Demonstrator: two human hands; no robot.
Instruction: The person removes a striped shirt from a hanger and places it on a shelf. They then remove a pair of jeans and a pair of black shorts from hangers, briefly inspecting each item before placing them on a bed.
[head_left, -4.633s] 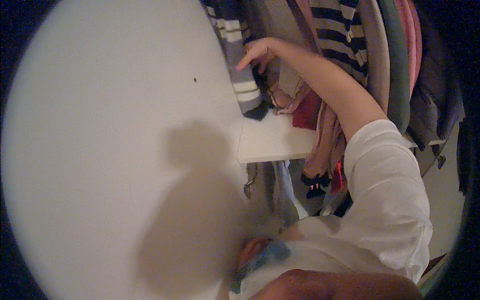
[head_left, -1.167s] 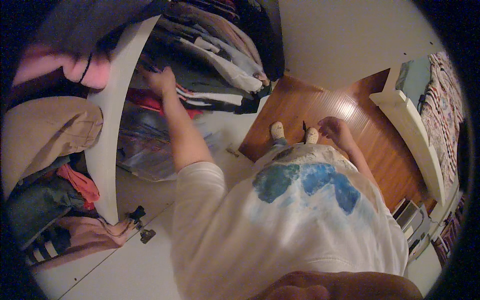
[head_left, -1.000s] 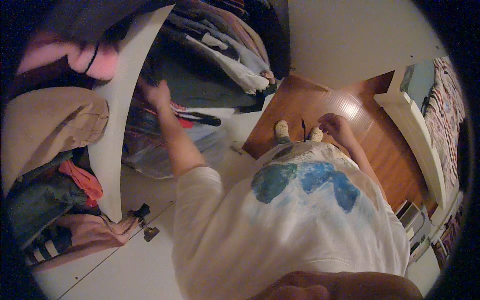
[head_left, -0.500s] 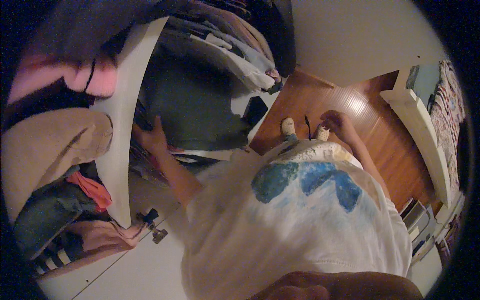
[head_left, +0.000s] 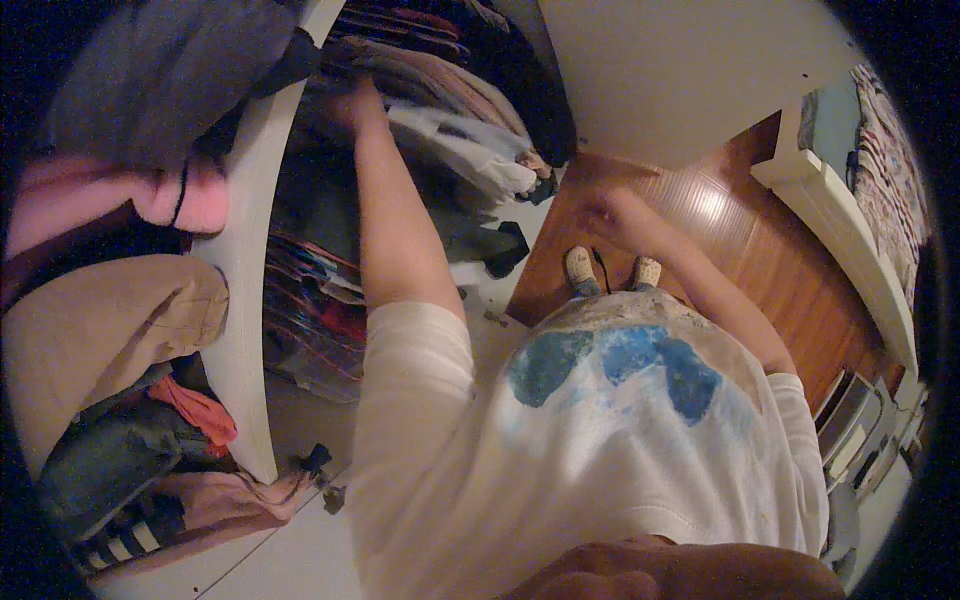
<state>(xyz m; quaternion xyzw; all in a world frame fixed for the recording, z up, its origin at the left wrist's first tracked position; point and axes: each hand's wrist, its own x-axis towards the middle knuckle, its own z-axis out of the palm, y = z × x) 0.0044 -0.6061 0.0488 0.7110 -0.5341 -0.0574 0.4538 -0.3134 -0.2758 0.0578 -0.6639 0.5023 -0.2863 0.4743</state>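
My left hand (head_left: 345,108) reaches far into the wardrobe among hanging clothes, at the top of a grey-white garment (head_left: 450,140). Motion smears its fingers, so whether they grip cloth does not show. Beneath my forearm hangs a dark green garment (head_left: 325,205). Several thin, colourful clothes (head_left: 315,300) hang to the near side of it. My right hand (head_left: 618,215) is in the air over the wooden floor, away from the clothes, and its fingers are blurred too.
A white shelf edge (head_left: 255,190) divides the hanging clothes from folded ones at left: pink cloth (head_left: 195,195), tan trousers (head_left: 120,310) and a dark garment (head_left: 120,465). A white door panel (head_left: 660,90) stands far right of the clothes. A bed frame (head_left: 850,230) curves along the right.
My left hand has moved away from me, from beside the dark green garment to the grey-white one. The dark green garment hangs further back. My right hand has shifted left and slightly farther out.
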